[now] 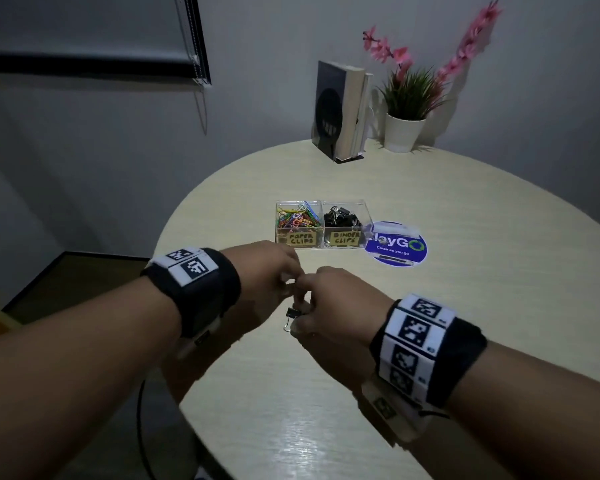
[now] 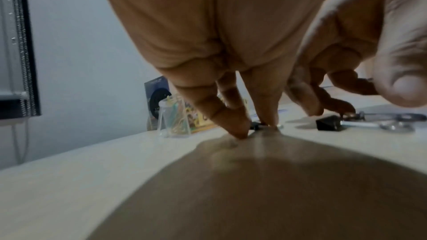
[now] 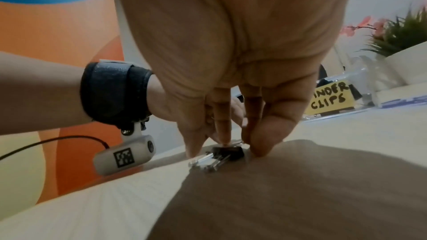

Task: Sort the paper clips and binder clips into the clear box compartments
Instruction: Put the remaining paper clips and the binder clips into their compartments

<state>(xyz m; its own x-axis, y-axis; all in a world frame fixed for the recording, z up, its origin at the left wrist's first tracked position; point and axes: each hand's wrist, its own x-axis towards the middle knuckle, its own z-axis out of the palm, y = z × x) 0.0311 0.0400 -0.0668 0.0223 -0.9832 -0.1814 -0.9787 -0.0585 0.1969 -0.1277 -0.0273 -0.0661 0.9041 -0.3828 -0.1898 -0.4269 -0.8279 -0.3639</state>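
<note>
The clear box (image 1: 361,216) stands mid-table. Its left compartment, labelled for paper clips (image 1: 297,218), is full of coloured ones. The right compartment holds black binder clips (image 1: 342,218). In front of the box my two hands meet low over the table. My right hand (image 3: 240,147) has its index finger on top of a black binder clip (image 3: 228,151) and its thumb at the clip's side. The clip's silver handles lie flat. My left hand (image 2: 256,129) pinches a small black clip (image 2: 256,126) between fingertips (image 2: 240,130) that touch the table. That clip is mostly hidden.
The box's clear lid (image 1: 394,235) lies on a round blue sticker (image 1: 400,251) right of the box. A bookend with books (image 1: 340,112) and a potted plant (image 1: 404,126) stand at the back. The table's (image 1: 291,410) round edge curves close on my left.
</note>
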